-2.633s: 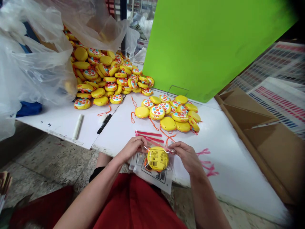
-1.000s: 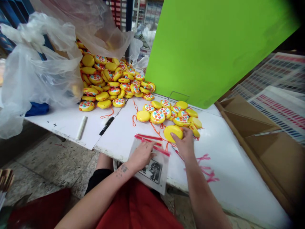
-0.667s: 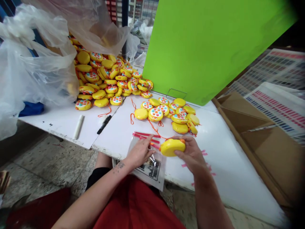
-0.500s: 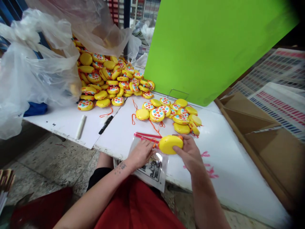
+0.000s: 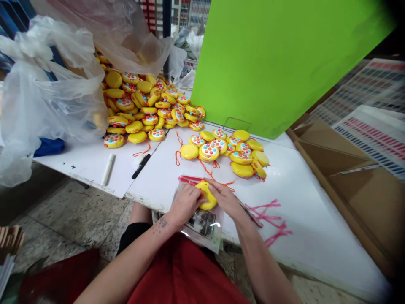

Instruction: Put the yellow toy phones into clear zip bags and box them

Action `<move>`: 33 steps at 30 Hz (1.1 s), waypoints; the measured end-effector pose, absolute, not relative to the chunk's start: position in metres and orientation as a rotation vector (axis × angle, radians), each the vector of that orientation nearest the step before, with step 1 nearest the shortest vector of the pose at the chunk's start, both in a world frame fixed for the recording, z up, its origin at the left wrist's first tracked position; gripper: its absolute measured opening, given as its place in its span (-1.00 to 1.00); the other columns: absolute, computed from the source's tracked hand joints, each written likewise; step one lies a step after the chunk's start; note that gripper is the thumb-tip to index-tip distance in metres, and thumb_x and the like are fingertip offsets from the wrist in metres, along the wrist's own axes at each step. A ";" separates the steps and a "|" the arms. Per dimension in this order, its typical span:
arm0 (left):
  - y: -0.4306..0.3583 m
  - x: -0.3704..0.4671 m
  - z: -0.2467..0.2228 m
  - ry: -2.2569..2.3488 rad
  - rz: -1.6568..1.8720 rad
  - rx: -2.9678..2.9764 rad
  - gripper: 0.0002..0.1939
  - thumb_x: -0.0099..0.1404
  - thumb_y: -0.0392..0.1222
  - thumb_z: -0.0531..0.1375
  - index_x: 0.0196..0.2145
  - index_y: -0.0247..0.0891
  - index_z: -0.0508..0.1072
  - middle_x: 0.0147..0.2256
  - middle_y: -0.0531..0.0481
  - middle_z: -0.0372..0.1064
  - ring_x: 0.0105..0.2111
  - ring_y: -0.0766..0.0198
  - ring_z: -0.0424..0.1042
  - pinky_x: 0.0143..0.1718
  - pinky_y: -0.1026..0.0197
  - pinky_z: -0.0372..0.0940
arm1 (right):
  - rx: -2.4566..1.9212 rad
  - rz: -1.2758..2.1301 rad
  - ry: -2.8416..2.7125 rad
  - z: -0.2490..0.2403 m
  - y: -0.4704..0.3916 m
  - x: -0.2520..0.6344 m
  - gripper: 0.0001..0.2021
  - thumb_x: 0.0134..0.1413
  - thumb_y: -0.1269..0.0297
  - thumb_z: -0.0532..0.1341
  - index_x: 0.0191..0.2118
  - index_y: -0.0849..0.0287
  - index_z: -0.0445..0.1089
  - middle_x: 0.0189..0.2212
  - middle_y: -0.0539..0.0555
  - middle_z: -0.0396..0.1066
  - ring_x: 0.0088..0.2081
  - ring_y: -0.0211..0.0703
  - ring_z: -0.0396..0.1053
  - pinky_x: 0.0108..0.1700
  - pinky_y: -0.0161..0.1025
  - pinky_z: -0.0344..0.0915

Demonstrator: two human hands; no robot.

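Note:
Both of my hands meet at a yellow round toy (image 5: pixel 209 200), its plain back facing up, held at the table's front edge. My left hand (image 5: pixel 186 203) has its fingers curled on the toy's left end by an orange part. From the right, my right hand (image 5: pixel 224 197) grips the toy with the thumb on top. Under them lies a clear plastic zip bag (image 5: pixel 204 234) with a pink-red closure strip and black print; it overhangs the edge. An orange cord shows just beyond my right fingers. Whether the toy is partly inside the bag I cannot tell.
Similar toys with coloured buttons form a small group (image 5: pixel 218 148) ahead and a large heap (image 5: pixel 148 101) at back left. A white marker (image 5: pixel 108 169) and a black marker (image 5: pixel 141 166) lie left. Pink strips (image 5: pixel 268 217) and a cardboard box (image 5: pixel 344 185) are right. A green board (image 5: pixel 268 63) stands behind.
My right hand has brought the toy left and slightly down, to my left hand over the bag. The toy has turned, and my left fingers now overlap its left end.

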State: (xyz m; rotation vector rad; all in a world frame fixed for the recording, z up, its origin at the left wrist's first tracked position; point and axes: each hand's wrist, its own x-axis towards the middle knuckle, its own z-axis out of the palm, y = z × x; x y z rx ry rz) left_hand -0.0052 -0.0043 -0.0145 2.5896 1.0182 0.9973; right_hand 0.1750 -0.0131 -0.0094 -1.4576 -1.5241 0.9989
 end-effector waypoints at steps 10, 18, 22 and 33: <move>-0.004 -0.006 -0.011 0.986 0.975 2.491 -0.80 0.31 -0.08 0.09 -0.28 -0.27 0.36 -0.34 -0.06 0.34 -0.27 0.20 0.27 -0.19 0.13 0.18 | -1.389 1.183 -1.556 0.001 -0.016 0.168 -0.62 0.11 0.06 0.10 -0.03 0.10 0.42 -0.11 0.09 0.46 -0.06 -0.05 0.37 0.02 -0.01 0.27; 0.000 -0.002 -0.016 1.040 0.930 2.513 -0.81 0.28 -0.09 0.12 -0.35 -0.27 0.40 -0.35 -0.06 0.35 -0.26 0.18 0.27 -0.19 0.12 0.21 | -1.755 0.538 -1.534 0.008 -0.029 0.184 -0.61 0.15 0.03 0.02 -0.09 0.14 0.43 -0.17 0.14 0.45 -0.12 -0.04 0.38 -0.05 -0.09 0.27; 0.003 0.000 -0.015 1.063 0.923 2.417 -0.86 0.23 -0.15 0.19 -0.34 -0.28 0.38 -0.10 -0.12 0.35 -0.07 0.13 0.26 -0.03 0.05 0.19 | -1.973 0.616 -1.528 0.003 -0.049 0.196 -0.58 0.14 -0.01 0.01 -0.07 0.13 0.40 -0.42 0.07 0.47 -0.38 -0.07 0.41 -0.29 -0.14 0.30; 0.009 -0.005 0.016 0.957 0.511 2.358 -0.92 0.30 -0.22 0.09 -0.32 -0.27 0.33 -0.28 -0.06 0.42 -0.22 0.17 0.35 -0.10 0.07 0.20 | -1.724 0.613 -1.334 0.002 -0.050 0.163 -0.54 0.10 0.18 0.04 0.11 0.18 0.25 -0.65 -0.09 0.23 -0.56 -0.21 0.26 -0.48 -0.28 0.22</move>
